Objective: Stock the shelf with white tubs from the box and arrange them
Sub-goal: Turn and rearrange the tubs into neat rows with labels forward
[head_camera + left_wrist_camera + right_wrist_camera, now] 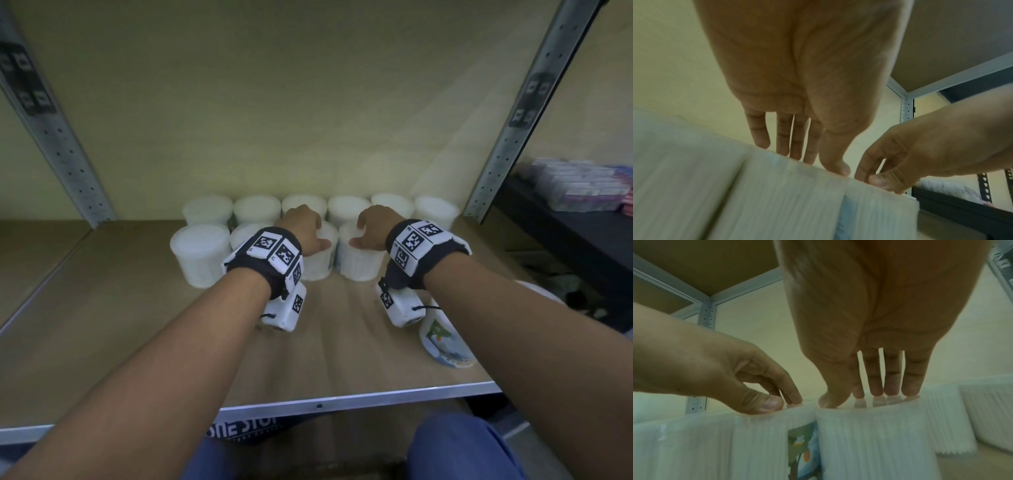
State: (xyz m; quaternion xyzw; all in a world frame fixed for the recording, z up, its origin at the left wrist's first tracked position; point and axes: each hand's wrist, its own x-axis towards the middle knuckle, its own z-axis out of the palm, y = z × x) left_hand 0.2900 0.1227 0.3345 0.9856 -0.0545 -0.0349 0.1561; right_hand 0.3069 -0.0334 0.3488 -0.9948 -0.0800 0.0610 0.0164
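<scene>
Two rows of white tubs stand at the back of the shelf (pixel 102 325), several in the back row (pixel 346 207). My left hand (pixel 303 229) (pixel 803 155) arches over a front-row tub (pixel 318 263) (pixel 787 194), fingertips on its lid and thumb at the near rim. My right hand (pixel 375 228) (pixel 869 395) rests the same way on the tub beside it (pixel 358 263) (pixel 869 443). The two tubs stand side by side, almost touching. The left one (pixel 760 443) shows a tree-picture label. Each wrist view also shows the other hand (pixel 875 177) (pixel 781 402).
Another tub (pixel 445 339) with a coloured label lies on its side at the front right, partly under my right forearm. Grey perforated posts (pixel 68 164) (pixel 513 137) frame the bay. Bare board lies at the front left. A dark neighbouring shelf (pixel 582 236) carries packets.
</scene>
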